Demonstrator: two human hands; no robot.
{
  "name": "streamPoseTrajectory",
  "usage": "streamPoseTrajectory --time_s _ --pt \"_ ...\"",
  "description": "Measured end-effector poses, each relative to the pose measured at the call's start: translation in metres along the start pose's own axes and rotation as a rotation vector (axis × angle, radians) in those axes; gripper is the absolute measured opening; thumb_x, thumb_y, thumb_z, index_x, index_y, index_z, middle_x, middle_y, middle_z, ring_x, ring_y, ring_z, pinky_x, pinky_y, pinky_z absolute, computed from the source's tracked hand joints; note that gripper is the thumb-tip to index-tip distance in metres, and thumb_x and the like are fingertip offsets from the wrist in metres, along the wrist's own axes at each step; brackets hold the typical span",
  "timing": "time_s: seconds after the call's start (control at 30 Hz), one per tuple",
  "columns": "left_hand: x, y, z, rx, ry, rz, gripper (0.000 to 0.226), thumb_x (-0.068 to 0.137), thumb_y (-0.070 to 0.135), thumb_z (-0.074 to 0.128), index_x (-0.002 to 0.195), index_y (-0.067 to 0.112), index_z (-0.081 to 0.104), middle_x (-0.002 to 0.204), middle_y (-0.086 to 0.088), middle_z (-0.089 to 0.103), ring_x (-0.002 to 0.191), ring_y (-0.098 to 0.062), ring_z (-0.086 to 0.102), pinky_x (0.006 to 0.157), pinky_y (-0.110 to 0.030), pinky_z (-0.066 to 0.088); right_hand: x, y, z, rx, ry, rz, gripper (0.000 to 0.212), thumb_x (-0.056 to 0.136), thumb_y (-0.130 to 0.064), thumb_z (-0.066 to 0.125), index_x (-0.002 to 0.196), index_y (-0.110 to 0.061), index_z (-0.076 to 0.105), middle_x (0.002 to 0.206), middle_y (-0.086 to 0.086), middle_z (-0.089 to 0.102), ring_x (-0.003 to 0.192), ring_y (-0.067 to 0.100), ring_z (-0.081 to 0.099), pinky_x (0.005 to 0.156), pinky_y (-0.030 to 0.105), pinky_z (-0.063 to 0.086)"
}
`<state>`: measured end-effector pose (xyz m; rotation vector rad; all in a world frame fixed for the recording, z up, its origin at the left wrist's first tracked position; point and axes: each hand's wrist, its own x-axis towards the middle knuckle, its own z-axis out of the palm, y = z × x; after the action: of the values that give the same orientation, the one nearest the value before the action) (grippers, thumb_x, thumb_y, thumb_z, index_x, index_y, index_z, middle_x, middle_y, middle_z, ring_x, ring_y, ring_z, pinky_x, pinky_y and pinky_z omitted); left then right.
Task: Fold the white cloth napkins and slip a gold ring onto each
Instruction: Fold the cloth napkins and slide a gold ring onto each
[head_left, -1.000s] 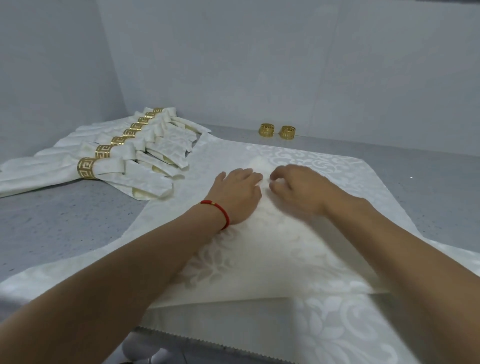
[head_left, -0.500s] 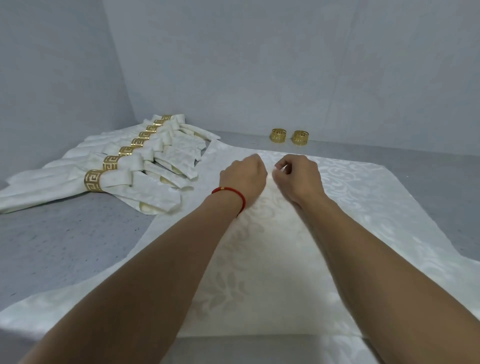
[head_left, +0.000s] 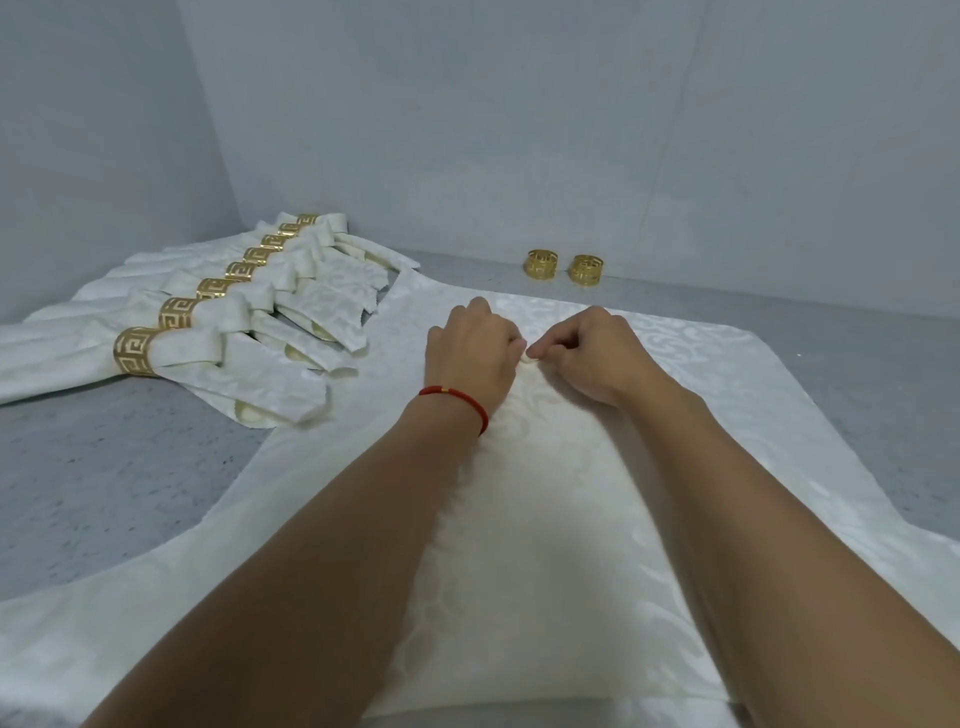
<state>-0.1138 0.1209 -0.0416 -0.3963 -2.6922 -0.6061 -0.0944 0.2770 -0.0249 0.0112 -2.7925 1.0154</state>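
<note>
A white patterned napkin (head_left: 545, 509) lies spread on the grey table, its near part folded up toward the middle. My left hand (head_left: 470, 353), with a red string at the wrist, and my right hand (head_left: 592, 356) meet at the tip of that fold and pinch the cloth between thumbs and fingers. Two loose gold rings (head_left: 542, 264) (head_left: 586, 269) stand at the back by the wall. A row of several folded napkins with gold rings (head_left: 136, 351) lies at the left.
The grey speckled table (head_left: 104, 467) shows at the left and far right. Pale walls close off the back and the left side. The spread napkin hangs over the table's near edge.
Both hands moved from lying flat on the fold to pinching its tip together, a little farther from me. The view tilted up slightly.
</note>
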Motion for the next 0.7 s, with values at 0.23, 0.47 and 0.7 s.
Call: streamPoseTrajectory --time_s 0.23,0.47,0.7 --pt "-0.003 0.004 -0.002 -0.024 0.009 -0.026 0.015 0.093 0.017 0.055 0.089 0.027 0.066 0.097 0.008 0.066 0.103 -0.019 0.052 0.089 -0.04 0.04 0.002 0.007 0.006 -0.045 0.087 -0.068 0.013 0.09 -0.023 0.074 0.103 -0.023 0.079 0.097 -0.005 0.068 0.087 0.01 0.06 0.072 0.02 0.042" --pt "-0.003 0.005 -0.01 0.136 -0.008 0.128 0.029 0.091 0.008 0.061 0.106 0.033 0.065 0.1 0.009 0.064 0.107 -0.019 0.05 0.085 -0.036 0.031 -0.001 0.0 0.004 -0.276 0.088 -0.203 0.014 0.082 -0.011 0.067 0.083 -0.024 0.071 0.085 -0.008 0.069 0.077 0.014 0.06 0.069 0.035 0.052" --pt "-0.006 0.014 -0.019 0.257 -0.08 0.192 0.038 0.083 0.001 0.052 0.101 0.03 0.07 0.097 0.008 0.066 0.104 -0.02 0.049 0.084 -0.037 0.029 0.002 -0.013 -0.01 -0.466 -0.114 -0.255 0.029 0.081 -0.002 0.061 0.091 -0.022 0.08 0.093 0.0 0.075 0.086 0.023 0.067 0.079 0.039 0.058"
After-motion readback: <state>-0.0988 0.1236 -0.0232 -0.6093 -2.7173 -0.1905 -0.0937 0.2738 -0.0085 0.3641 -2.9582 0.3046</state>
